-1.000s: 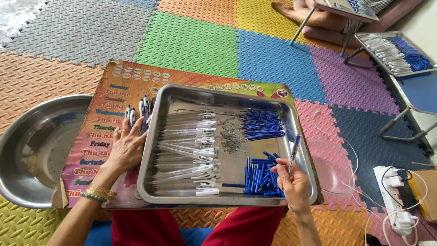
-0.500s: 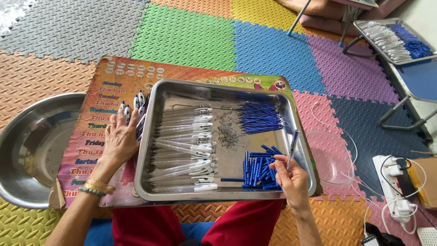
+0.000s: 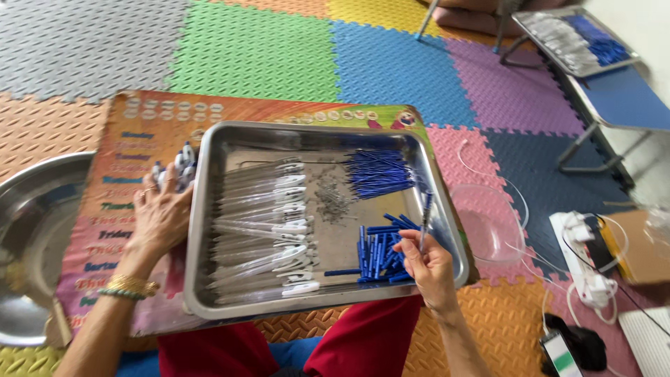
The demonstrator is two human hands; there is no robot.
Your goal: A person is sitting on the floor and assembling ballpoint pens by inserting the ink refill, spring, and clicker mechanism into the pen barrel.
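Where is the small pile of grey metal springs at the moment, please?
In the head view, the small pile of grey metal springs lies mid-tray in the rectangular steel tray, between the clear pen barrels and the blue refills.

The steel tray [image 3: 202, 230] is crowded. Clear pen barrels [image 3: 262, 230] fill its left half, blue refills [image 3: 380, 173] lie fanned at upper right, and blue caps [image 3: 380, 253] are heaped at lower right. A patch of small springs [image 3: 331, 199] sits in the middle. Bare tray floor shows only in a narrow lane below the springs and along the far wall. The left hand [image 3: 162, 213] blocks the tray's left rim; the right hand [image 3: 429, 269] covers the near right corner. The printed board [image 3: 125, 139] offers free surface beyond the tray's left and far edges.
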